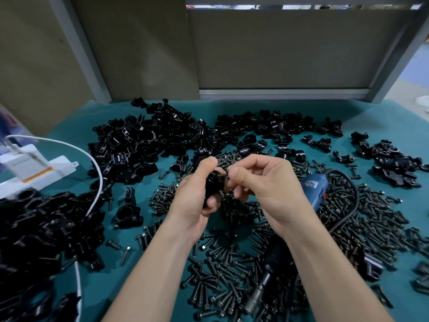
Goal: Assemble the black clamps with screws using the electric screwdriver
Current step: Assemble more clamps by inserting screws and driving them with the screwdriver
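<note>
Left hand (197, 196) gripping black clamp (213, 185), right hand (262, 184) pinching screw (224, 175), blue screwdriver (316, 190) label blurred

Left hand (197, 194) grips black clamp (214, 185); right hand (262, 182) pinches screw (224, 175) at it, above screw pile (232, 263).

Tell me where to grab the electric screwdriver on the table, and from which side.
Probably its black barrel, from above with the right hand. The electric screwdriver lies flat on the screws, metal chuck toward you, cable leaving the blue far end, so the middle is free.
</note>
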The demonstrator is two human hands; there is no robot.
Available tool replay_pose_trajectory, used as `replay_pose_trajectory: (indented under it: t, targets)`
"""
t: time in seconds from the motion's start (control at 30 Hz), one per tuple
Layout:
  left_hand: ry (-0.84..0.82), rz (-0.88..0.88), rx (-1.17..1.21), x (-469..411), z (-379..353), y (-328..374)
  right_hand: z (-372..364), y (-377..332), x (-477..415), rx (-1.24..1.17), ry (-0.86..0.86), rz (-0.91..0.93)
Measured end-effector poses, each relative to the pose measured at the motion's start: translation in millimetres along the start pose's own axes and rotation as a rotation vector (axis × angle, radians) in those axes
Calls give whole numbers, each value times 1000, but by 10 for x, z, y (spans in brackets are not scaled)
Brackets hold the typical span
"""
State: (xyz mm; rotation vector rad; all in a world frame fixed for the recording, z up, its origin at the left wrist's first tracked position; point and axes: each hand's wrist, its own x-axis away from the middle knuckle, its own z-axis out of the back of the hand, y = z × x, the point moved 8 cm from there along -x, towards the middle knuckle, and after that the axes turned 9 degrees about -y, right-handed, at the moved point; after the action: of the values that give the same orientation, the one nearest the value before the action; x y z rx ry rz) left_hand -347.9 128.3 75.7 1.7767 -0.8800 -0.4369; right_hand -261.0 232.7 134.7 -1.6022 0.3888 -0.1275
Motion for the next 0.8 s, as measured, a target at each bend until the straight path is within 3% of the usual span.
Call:
replay_pose_trajectory:
  t: [0.13, 0.43, 0.8]
  targets:
    - [17, -35, -3, 15, -6, 38, -57, -61, 3, 127, -32, 54]
    - [48, -54, -16, 67, -22, 87, -59, -114, 12, 131, -6, 109]
    - [108, -144, -126, 86, -23, 164, -92, -44, 10, 269, 38, 68]
